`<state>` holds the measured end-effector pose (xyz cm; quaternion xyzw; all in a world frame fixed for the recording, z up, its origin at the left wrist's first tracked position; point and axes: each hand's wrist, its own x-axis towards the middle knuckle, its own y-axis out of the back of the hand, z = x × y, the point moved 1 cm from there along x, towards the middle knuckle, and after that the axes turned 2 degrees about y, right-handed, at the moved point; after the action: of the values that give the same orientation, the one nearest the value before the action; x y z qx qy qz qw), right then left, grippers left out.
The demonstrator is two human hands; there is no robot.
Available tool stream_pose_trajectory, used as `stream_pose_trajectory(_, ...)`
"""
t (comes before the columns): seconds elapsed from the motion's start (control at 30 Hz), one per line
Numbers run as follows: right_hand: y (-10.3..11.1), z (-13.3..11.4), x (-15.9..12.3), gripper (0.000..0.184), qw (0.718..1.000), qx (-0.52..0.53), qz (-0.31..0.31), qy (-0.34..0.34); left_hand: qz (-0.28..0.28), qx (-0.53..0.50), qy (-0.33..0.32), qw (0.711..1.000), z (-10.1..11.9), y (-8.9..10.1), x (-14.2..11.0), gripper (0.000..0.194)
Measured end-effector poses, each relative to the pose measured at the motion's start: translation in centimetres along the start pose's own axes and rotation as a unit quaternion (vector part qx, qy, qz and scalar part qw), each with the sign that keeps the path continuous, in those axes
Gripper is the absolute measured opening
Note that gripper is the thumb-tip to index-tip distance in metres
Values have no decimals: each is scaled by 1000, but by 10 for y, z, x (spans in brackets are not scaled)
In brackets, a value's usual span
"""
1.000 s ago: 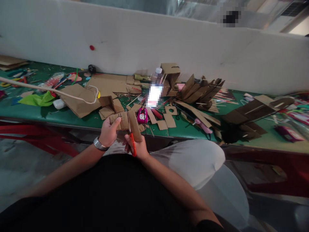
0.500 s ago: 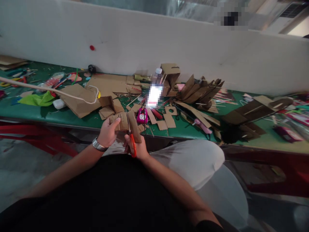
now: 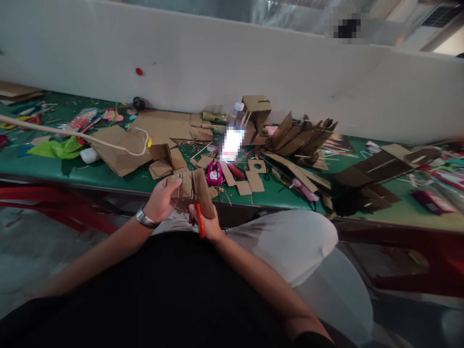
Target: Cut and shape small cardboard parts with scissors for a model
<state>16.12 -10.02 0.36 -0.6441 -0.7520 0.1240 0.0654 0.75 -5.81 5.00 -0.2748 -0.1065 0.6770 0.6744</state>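
Note:
My left hand [image 3: 162,200] grips a small piece of cardboard [image 3: 184,186] with marks on it, thumb lying on top. In my right hand [image 3: 210,225] is a pair of scissors [image 3: 200,220] with orange handles, its blades pointing up and away from me along the cardboard. A cardboard strip [image 3: 205,195] leans off to the right of the blades, above my right hand; I cannot tell whether it is still joined to the held piece. Part of my right fingers is hidden by the handle and the strip. Both hands are over my lap, at the table's front edge.
The green table [image 3: 119,166] carries many cardboard scraps. A pink device [image 3: 214,174] with a cord sits just beyond my hands, near a glowing blurred screen [image 3: 232,145] and a clear bottle [image 3: 237,113]. Cardboard constructions [image 3: 302,135] stand to the right. A white wall [image 3: 217,63] rises behind.
The strip on the right side of the scissors has tilted further out and slightly down. My left hand has shifted a little left; the scissors stay between the two cardboard parts.

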Motion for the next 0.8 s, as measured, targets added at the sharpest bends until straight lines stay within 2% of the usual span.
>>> stream_pose_trajectory(0.07,0,2,0,52,1000,2,3,-2,7,12,-34,999,-2,-1,0,34)
stream_pose_trajectory(0.13,-1,2,0,52,1000,7,8,-5,13,15,-41,999,-2,-1,1,32)
stream_pose_trajectory(0.2,-2,2,-1,52,1000,10,4,-14,11,4,-21,1000,-1,0,2,28)
stream_pose_trajectory(0.37,-5,-4,-3,53,1000,18,-14,-20,1,-52,78,996,4,2,4,13)
stream_pose_trajectory(0.5,-4,-10,-7,53,999,11,-27,-21,-53,-108,106,987,8,4,-1,6)
stream_pose_trajectory(0.6,-4,-11,-11,56,997,-1,-77,-29,-84,-109,108,984,11,10,-3,9)
stream_pose_trajectory(0.67,-3,-9,-12,59,994,-3,-105,-27,-81,-97,107,986,12,14,-2,13)
stream_pose_trajectory(0.8,-1,-2,-11,59,995,16,-99,-16,-49,-49,69,995,9,16,1,22)
